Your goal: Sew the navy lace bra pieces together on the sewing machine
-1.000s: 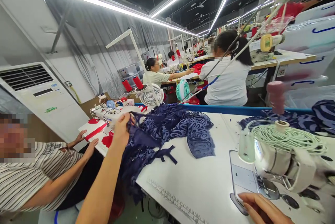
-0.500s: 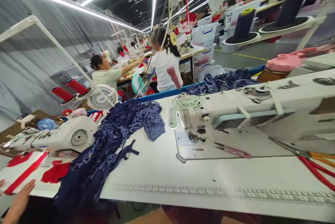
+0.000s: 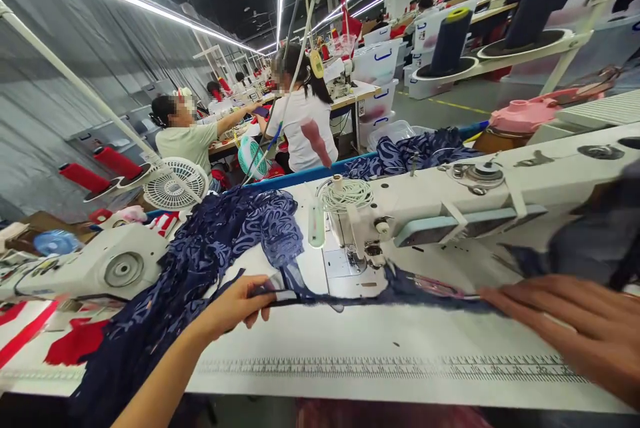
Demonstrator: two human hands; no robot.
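A strip of navy patterned fabric [image 3: 350, 300] is stretched across the front of the sewing machine [image 3: 450, 195], in front of its needle area. My left hand [image 3: 243, 305] pinches the left end of the strip between thumb and fingers. My right hand [image 3: 575, 321], somewhat blurred, has its fingers pressed together on the right end. Between the hands, the fabric partly covers pink-handled thread snips [image 3: 435, 287]. More dark, sheer fabric [image 3: 595, 235] blurs above my right hand. A heap of navy fabric [image 3: 165, 281] hangs over the table edge at left.
A ruler strip [image 3: 380, 367] runs along the front of the white table [image 3: 325, 385]. Another sewing machine [image 3: 120, 261] with red fabric [image 3: 77, 341] stands at left. Navy thread cones [image 3: 450, 41] stand behind at right. Two people [image 3: 307, 121] sit beyond the table.
Both my hands have come in over the table with the navy strip stretched between them. The large scissors at right are now hidden. The view has shifted slightly.
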